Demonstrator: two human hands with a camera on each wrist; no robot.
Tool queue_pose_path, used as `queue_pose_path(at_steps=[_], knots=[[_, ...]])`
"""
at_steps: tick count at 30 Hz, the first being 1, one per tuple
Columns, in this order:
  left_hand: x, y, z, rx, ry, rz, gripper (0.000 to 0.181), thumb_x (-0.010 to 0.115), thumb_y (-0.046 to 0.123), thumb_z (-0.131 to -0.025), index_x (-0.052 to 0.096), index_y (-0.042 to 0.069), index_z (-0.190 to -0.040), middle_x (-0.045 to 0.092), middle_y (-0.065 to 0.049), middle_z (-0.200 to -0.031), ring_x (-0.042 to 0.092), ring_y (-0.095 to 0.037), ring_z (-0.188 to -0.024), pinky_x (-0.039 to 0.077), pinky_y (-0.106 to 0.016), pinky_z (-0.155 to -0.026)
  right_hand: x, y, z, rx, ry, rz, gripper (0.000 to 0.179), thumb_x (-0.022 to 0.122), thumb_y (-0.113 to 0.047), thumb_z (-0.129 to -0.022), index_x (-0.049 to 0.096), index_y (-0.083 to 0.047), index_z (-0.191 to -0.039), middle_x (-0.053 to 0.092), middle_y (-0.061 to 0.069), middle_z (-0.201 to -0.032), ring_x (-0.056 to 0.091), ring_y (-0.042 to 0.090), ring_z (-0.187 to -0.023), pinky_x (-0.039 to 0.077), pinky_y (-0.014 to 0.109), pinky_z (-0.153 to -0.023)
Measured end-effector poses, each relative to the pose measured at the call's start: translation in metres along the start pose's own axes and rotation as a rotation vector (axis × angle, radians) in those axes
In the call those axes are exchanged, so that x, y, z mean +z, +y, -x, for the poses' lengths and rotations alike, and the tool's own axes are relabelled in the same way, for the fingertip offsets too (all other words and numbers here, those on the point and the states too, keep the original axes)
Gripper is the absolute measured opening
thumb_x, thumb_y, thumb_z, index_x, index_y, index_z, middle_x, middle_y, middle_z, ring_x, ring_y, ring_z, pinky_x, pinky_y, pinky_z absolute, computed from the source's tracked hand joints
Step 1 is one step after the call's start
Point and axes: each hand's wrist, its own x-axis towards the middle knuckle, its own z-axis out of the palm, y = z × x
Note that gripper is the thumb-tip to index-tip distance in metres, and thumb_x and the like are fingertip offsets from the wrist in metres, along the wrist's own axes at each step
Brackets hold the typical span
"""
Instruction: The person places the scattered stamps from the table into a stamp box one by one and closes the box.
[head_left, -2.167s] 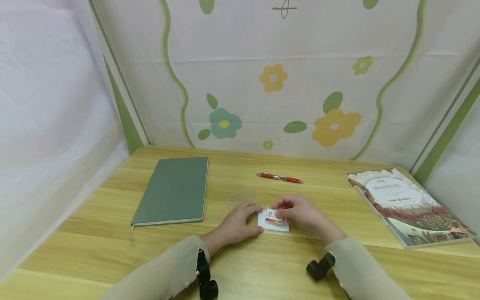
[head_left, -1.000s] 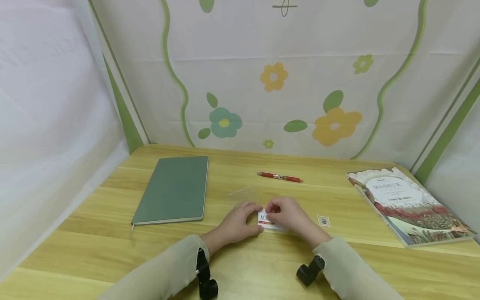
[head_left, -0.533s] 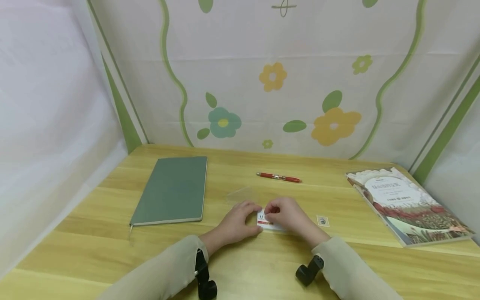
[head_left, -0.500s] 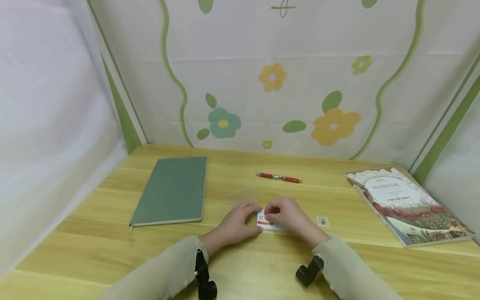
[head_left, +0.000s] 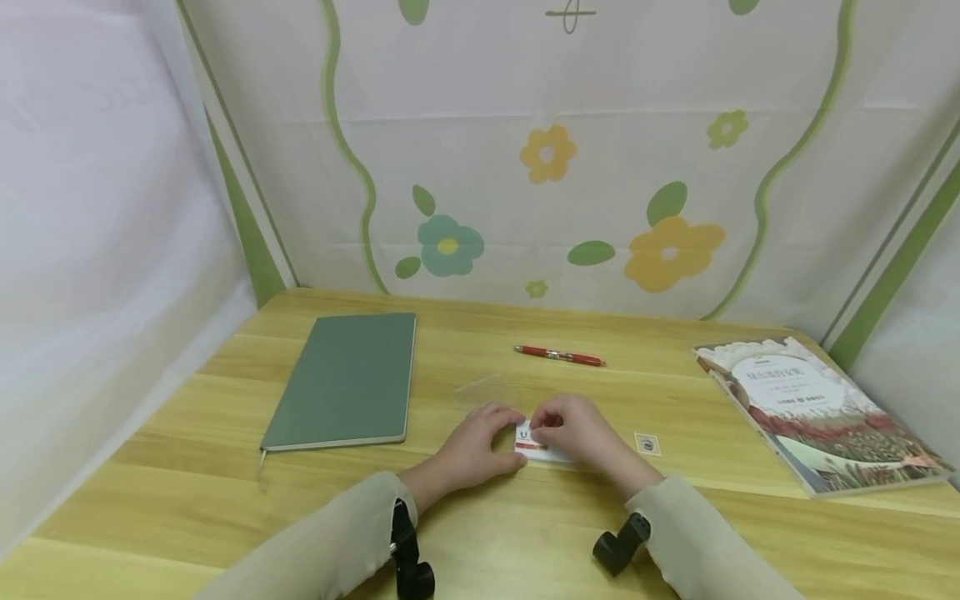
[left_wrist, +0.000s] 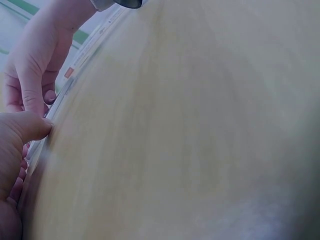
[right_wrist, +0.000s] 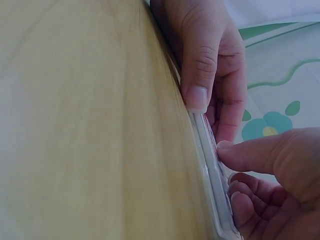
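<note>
A green notebook [head_left: 343, 382] lies closed on the wooden table [head_left: 187, 492] at ten o'clock. A red pen [head_left: 559, 356] rests at twelve. A small square sticker [head_left: 647, 444] sits at three, and an illustrated book [head_left: 813, 412] lies further out at two o'clock. Flowered cloth [head_left: 570, 167] hangs behind.

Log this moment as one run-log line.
left hand: holds card box at its edge | right hand: picking at box top | sticker: on table, right of hands | pen: untouched
</note>
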Motion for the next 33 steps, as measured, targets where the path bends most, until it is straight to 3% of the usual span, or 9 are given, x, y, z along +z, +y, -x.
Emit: queue_pose_path(at_steps=[7, 13, 20, 33], knots=[[0.002, 0.000, -0.001, 0.009, 0.000, -0.018, 0.048, 0.069, 0.029, -0.081, 0.057, 0.012, -0.124, 0.053, -0.003, -0.124, 0.047, -0.023, -0.116, 0.038, -0.043, -0.098, -0.009, -0.005, 0.003, 0.055, 0.017, -0.045, 0.004, 0.066, -0.013, -0.085, 0.070, -0.011, -0.083, 0.062, -0.004, -0.081, 0.053, 0.012, -0.078, 0.044, 0.030, -0.073], [0.002, 0.000, -0.001, 0.005, -0.002, -0.019, 0.050, 0.070, 0.030, -0.080, 0.057, 0.011, -0.124, 0.053, -0.003, -0.123, 0.047, -0.022, -0.115, 0.038, -0.042, -0.098, -0.021, -0.005, 0.005, 0.025, 0.023, -0.088, 0.006, 0.065, -0.013, -0.085, 0.070, -0.009, -0.088, 0.063, -0.001, -0.084, 0.053, 0.014, -0.078, 0.045, 0.028, -0.070], [0.001, -0.001, 0.000, -0.003, 0.003, -0.018, 0.050, 0.070, 0.030, -0.080, 0.057, 0.011, -0.124, 0.053, -0.004, -0.124, 0.047, -0.023, -0.116, 0.038, -0.043, -0.098, -0.031, -0.002, 0.011, 0.029, 0.004, -0.146, 0.016, 0.065, -0.019, -0.086, 0.068, -0.007, -0.095, 0.063, 0.001, -0.087, 0.052, 0.015, -0.078, 0.045, 0.029, -0.069], [0.002, 0.001, 0.001, -0.019, 0.001, -0.018, 0.051, 0.070, 0.030, -0.080, 0.056, 0.012, -0.125, 0.051, -0.005, -0.126, 0.046, -0.024, -0.118, 0.036, -0.045, -0.100, -0.057, 0.013, 0.026, 0.041, 0.043, -0.198, 0.027, 0.063, -0.023, -0.088, 0.064, 0.000, -0.103, 0.064, 0.005, -0.090, 0.053, 0.016, -0.076, 0.049, 0.032, -0.065]])
